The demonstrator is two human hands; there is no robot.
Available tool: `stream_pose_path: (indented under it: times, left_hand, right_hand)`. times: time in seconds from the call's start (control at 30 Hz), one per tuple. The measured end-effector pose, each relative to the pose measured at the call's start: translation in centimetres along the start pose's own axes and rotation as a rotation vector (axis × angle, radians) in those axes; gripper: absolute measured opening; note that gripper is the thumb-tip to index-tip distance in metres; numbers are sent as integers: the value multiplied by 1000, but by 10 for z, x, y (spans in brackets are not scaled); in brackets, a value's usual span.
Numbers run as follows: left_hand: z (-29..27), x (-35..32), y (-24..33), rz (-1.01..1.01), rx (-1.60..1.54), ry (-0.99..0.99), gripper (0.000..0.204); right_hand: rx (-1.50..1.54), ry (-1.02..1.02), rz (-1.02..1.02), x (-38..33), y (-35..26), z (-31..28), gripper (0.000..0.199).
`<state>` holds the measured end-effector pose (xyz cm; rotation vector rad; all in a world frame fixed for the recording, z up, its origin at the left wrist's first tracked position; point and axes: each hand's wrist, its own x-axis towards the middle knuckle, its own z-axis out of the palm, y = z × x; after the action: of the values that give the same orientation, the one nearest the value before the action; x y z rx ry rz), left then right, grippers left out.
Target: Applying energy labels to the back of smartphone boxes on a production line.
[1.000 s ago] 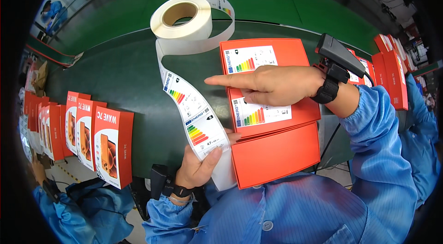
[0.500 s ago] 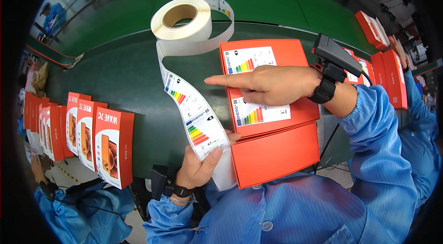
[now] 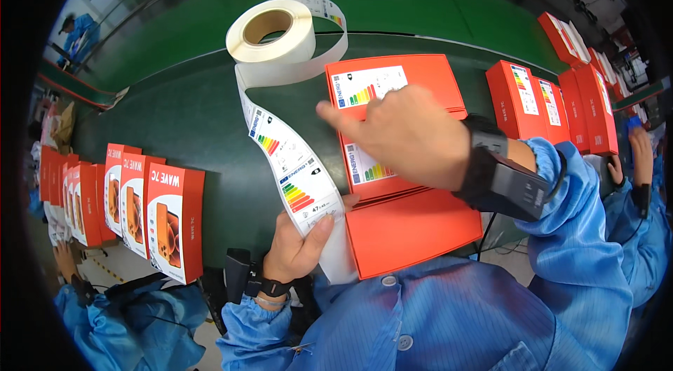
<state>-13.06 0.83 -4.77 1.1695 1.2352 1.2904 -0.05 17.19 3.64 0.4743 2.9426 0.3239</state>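
Left hand point(image 3: 298, 248): fingers are being kept curled under the label strip point(image 3: 294, 171), with the thumb being pressed down on its top face near the lower end; the strip is being pinched between thumb and fingers.

Label strip: white backing with colour-bar stickers, being held taut from the left hand up to the label roll point(image 3: 273, 31); its lower end is lying over the fingers and just beside the near edge of the lower red box.

Label roll: being stood on the dark green table point(image 3: 175, 118), well beyond both hands, with a loose tail of backing curving round its right side.

Right hand point(image 3: 406, 132): being held above the stacked red boxes point(image 3: 413, 224), fingers bent loosely and the forefinger pointing left; nothing is being gripped. Whether the fingertips are touching the box lid cannot be told, as the hand is blurred.

Stacked red boxes: 2 flat boxes are being kept one on the other; the upper box point(image 3: 420, 76) is carrying 2 colour-bar stickers, 1 above the right hand and 1 partly covered by it.

Wrist device point(image 3: 508, 185): a black unit is being worn on the right wrist.

Left row of boxes point(image 3: 172, 220): red boxes are being stood upright at the table's near left edge, above another person's blue sleeve.

Right row of boxes point(image 3: 554, 101): upright red boxes with stickers are being lined up at the right, well apart from the hands.
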Motion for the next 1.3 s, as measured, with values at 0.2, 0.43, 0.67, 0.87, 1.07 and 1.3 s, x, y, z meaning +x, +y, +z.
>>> stream_pose_path:
  times: [0.2, 0.43, 0.67, 0.87, 1.07, 1.3]
  left_hand:
    - [-1, 1, 2, 18, 33, -48, 34]
    - [-2, 2, 12, 53, 219, -78, 36]
    - [8, -13, 50, 74, 384, -30, 28]
    - [13, -44, 61, -47, 390, -73, 28]
    - [29, -41, 78, -309, -979, 110, 48]
    - [33, -41, 86, -362, -962, 198, 43]
  right_hand:
    - [320, 100, -151, -44, -24, 30, 69]
    - [396, 83, -7, -82, 4, 54, 87]
    - [936, 495, -64, -51, -30, 3, 59]
    - [1458, 428, -253, -45, -54, -3, 34]
    - [1286, 600, -352, -48, -68, 5, 35]
    - [754, 891, -284, -59, -61, 2, 37]
